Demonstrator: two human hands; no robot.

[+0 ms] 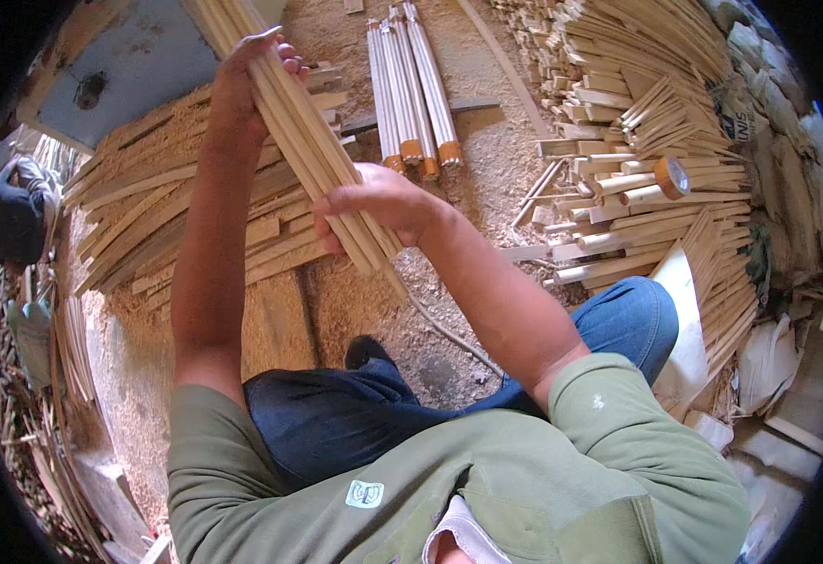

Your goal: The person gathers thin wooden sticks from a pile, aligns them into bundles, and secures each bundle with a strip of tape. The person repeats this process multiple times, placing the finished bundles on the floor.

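Note:
A bundle of long, pale wooden sticks (pixel 306 141) slants through the upper middle of the head view, out past its top edge. My left hand (pixel 254 80) is closed around the bundle at its farther part, fingertips showing on the right side. Lower down, my right hand (pixel 379 205) grips the same sticks close to their near ends, thumb laid across the top. The near ends stick out a little below this hand, at slightly uneven lengths. Beneath the bundle lies a heap of rough wooden strips (pixel 242 240).
Several rods in bundles (pixel 411 89) with orange tape lie on the sawdust-covered floor ahead. Stacked sticks (pixel 637 226) fill the right side, with a tape roll (pixel 672 177) on them. A blue-grey panel (pixel 130 66) stands at upper left. Another person (pixel 19 218) is at far left.

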